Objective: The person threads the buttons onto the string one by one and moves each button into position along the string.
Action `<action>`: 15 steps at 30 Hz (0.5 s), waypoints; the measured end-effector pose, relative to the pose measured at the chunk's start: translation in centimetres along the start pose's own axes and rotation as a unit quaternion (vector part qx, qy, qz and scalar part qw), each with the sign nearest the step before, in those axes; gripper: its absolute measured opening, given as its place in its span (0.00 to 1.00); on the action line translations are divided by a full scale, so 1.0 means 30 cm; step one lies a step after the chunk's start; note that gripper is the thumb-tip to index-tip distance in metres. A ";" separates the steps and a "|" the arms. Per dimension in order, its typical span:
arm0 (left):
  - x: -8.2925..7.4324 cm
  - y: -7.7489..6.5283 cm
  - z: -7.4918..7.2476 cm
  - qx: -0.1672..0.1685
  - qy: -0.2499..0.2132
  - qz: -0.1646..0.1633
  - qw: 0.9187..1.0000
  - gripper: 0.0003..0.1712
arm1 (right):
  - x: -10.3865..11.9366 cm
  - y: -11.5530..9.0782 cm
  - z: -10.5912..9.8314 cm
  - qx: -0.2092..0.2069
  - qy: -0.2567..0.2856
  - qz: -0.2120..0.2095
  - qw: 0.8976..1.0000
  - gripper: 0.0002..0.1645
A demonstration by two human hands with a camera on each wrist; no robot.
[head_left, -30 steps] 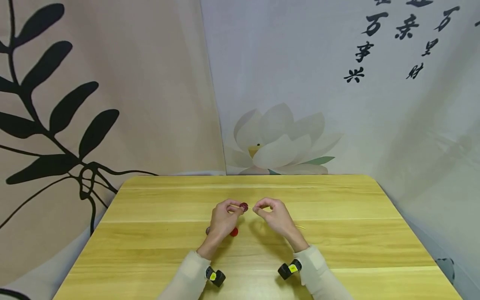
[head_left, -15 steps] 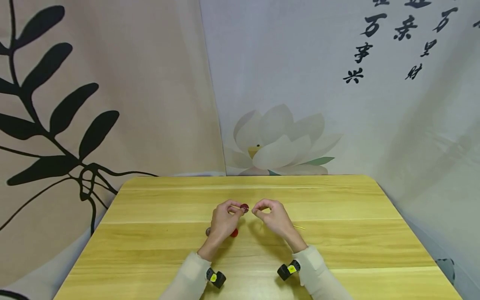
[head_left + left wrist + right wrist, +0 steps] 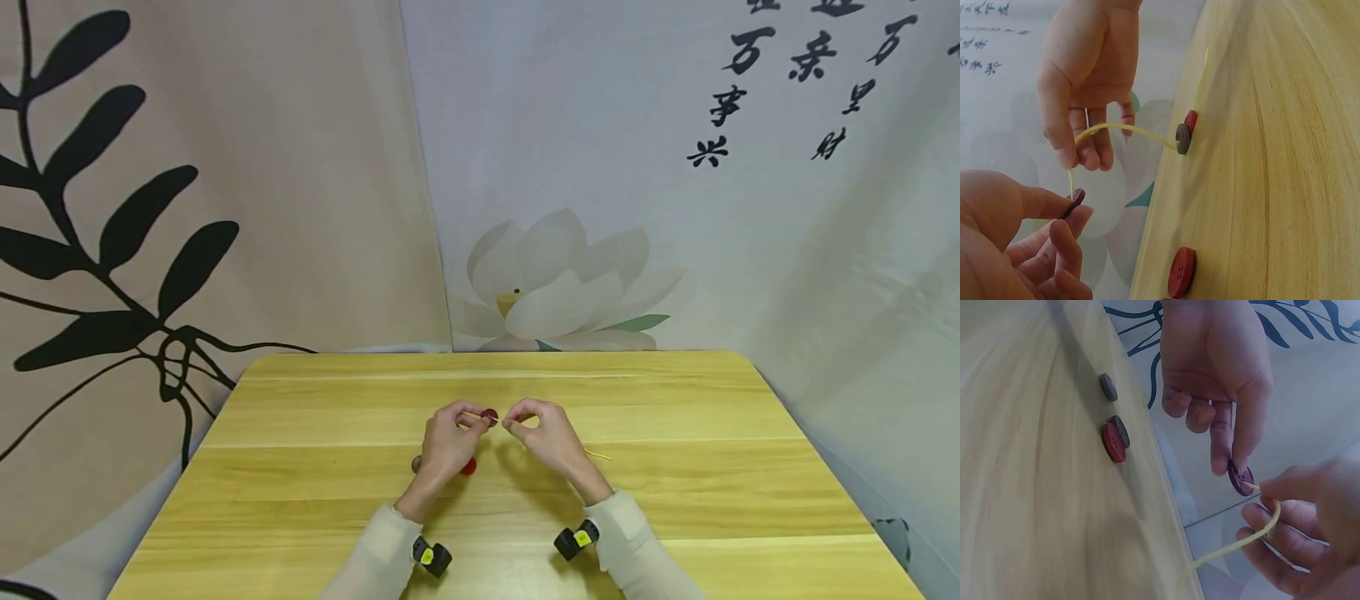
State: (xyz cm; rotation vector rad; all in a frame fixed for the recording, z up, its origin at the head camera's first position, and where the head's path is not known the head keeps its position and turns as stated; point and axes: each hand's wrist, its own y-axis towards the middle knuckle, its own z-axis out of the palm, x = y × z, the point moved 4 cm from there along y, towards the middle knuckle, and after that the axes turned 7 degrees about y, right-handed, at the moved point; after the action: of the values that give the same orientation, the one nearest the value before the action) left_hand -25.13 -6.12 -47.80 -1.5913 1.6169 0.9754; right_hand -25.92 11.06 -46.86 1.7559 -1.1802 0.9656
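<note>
Between thumb and fingers, my left hand (image 3: 446, 437) pinches a dark purplish-red button (image 3: 1240, 478) above the table. My right hand (image 3: 551, 433), close beside it, pinches a yellow cord (image 3: 1229, 548) near its end. In the right wrist view the cord's tip meets a hole in the button; whether it passes through is hard to tell. From my right fingers the cord arcs down to a grey-brown button (image 3: 1182, 139), with a red button (image 3: 1192, 120) against it on the table. The cord's tail runs beyond these two.
Near my left forearm lie a red button (image 3: 1114, 442), a dark button (image 3: 1121, 430) touching it, and a separate grey button (image 3: 1108, 387). The wooden table (image 3: 315, 500) ends at a hanging cloth (image 3: 337, 167) behind it.
My right hand has shifted slightly left, nearer the button, and the cord's tip now shows against the button's face. My left hand holds almost still.
</note>
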 end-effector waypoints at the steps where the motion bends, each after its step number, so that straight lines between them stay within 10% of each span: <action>1: 0.001 -0.001 0.000 0.001 -0.001 0.001 1.000 0.06 | 0.001 -0.001 0.001 0.000 -0.002 0.000 1.000 0.03; 15: 0.000 -0.015 -0.004 0.007 -0.011 0.007 1.000 0.06 | 0.004 0.006 0.014 0.008 -0.005 -0.010 1.000 0.04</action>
State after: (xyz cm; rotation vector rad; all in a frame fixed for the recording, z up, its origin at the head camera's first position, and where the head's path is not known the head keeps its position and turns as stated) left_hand -24.67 -6.22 -47.75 -1.5568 1.6191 0.9821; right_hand -25.98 10.59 -46.87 1.7836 -1.1619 0.9572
